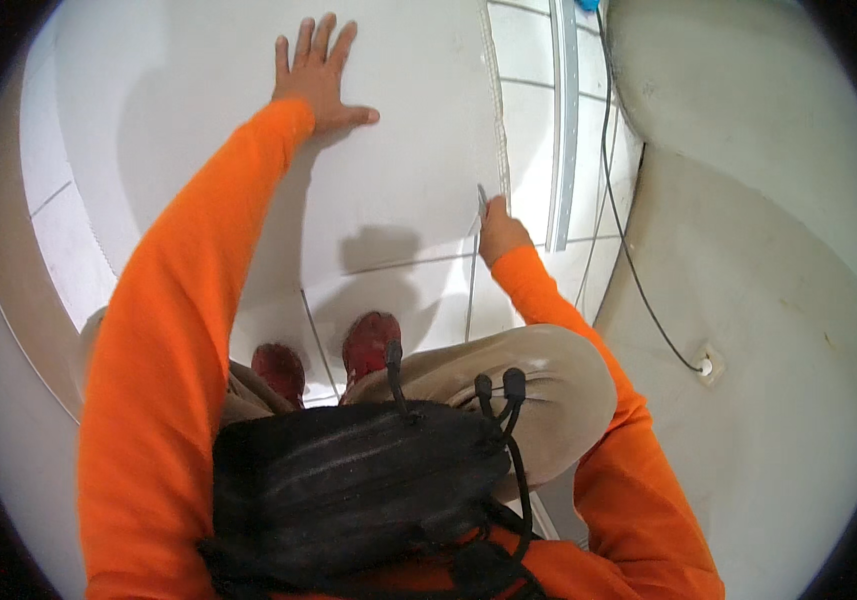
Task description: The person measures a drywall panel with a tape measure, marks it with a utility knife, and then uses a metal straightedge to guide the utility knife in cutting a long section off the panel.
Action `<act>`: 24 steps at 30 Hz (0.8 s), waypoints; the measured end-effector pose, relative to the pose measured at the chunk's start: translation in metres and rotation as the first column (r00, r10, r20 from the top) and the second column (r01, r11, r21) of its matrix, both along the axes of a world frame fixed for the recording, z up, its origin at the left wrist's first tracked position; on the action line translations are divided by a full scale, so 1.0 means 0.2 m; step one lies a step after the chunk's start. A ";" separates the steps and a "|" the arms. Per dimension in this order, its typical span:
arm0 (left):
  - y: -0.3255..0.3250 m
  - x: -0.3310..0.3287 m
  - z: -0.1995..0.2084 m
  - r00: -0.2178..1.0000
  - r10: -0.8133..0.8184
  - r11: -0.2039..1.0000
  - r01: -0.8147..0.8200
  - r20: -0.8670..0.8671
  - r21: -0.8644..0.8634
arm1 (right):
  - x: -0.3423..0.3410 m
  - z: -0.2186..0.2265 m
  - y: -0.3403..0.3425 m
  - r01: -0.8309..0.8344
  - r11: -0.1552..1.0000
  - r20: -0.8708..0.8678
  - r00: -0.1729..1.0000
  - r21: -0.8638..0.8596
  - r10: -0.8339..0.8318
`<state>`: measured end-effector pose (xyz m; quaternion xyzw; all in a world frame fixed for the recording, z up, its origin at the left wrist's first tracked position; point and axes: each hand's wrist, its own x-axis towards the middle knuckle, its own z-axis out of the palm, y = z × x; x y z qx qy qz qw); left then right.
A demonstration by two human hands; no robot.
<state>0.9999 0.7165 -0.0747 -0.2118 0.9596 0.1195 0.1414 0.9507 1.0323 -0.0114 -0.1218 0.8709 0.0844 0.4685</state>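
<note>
On the white panel (388,160), left hand (316,78) spread flat, right hand (500,235) pinching a thin grey tool (482,196) at its right edge.

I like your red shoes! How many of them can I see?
2. The left red shoe and the right red shoe stand side by side on the white floor tiles, both partly hidden by the knees.
</note>
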 end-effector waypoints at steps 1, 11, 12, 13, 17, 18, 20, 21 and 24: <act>-0.01 -0.01 0.00 0.999 -0.003 1.000 0.005 0.046 -0.030 | 0.01 0.00 0.03 -0.046 0.998 -0.042 0.998 -0.050 0.044; 0.00 0.03 0.02 0.999 0.014 1.000 -0.013 -0.031 0.012 | 0.21 -0.12 0.36 -0.042 0.998 -0.110 0.993 -0.038 0.037; 0.01 0.02 0.03 0.996 0.021 0.999 -0.017 -0.091 0.051 | 0.29 -0.10 0.47 -0.044 0.994 -0.128 0.991 -0.095 0.031; 0.01 0.02 0.03 1.000 0.018 1.000 -0.018 -0.001 0.015 | 0.41 -0.08 0.58 -0.060 0.992 0.009 0.998 0.111 0.060; 0.00 -0.01 0.07 0.996 0.008 1.000 -0.005 0.091 -0.024 | 0.59 0.04 0.80 0.174 0.985 0.035 0.984 -0.016 -0.174; -0.01 -0.02 0.08 0.994 0.000 1.000 0.002 0.110 -0.015 | 0.57 0.07 0.78 0.352 0.930 0.040 0.936 -0.109 -0.350; -0.01 -0.01 0.09 0.994 -0.004 0.998 -0.002 0.106 0.058 | 0.45 0.12 0.63 0.148 0.989 -0.085 0.985 -0.006 -0.148; -0.02 -0.02 0.09 0.991 0.000 0.997 -0.009 0.133 0.070 | 0.34 0.10 0.50 0.076 0.973 -0.167 0.979 -0.218 -0.114; -0.02 -0.02 0.10 0.993 0.005 0.996 -0.015 0.114 0.088 | -0.07 0.02 0.04 -0.038 0.923 -0.253 0.965 -0.383 -0.065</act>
